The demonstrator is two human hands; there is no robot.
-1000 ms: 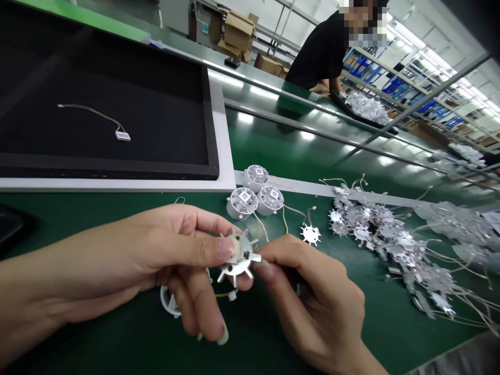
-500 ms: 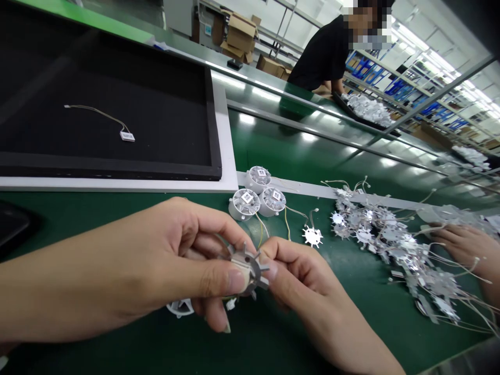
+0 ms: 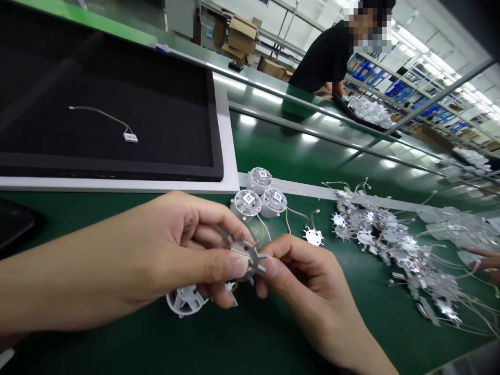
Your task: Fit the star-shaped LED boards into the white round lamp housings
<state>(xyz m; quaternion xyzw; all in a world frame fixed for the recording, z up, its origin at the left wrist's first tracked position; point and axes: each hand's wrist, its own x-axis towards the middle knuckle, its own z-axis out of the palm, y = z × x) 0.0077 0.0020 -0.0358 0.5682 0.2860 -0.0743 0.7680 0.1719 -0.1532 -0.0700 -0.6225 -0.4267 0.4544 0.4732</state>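
Observation:
Between thumb and fingers, my left hand (image 3: 183, 255) pinches a toothed metal disc (image 3: 253, 256) with thin wires and a small white connector hanging below. My right hand (image 3: 308, 281) closes its thumb and forefinger on one tooth at the disc's right side. Below my left hand a white round plastic housing (image 3: 185, 302) lies on the green table, partly covered by the fingers. Just beyond the hands stand three white round housings (image 3: 246, 204) with metal discs and square code labels on top. One loose toothed disc (image 3: 313, 237) with a wire lies to their right.
A pile of toothed metal discs with wires (image 3: 375, 234) spreads across the right. Another person's hand (image 3: 486, 260) is at the right edge, near clear plastic pieces (image 3: 461, 226). A black tray (image 3: 167, 125) at left holds a small wired part (image 3: 130, 137). A person (image 3: 320, 57) leans over the far side.
My hands stay on the disc and rise slightly, showing more of the housing below. The other person's hand at right has pulled back toward the edge.

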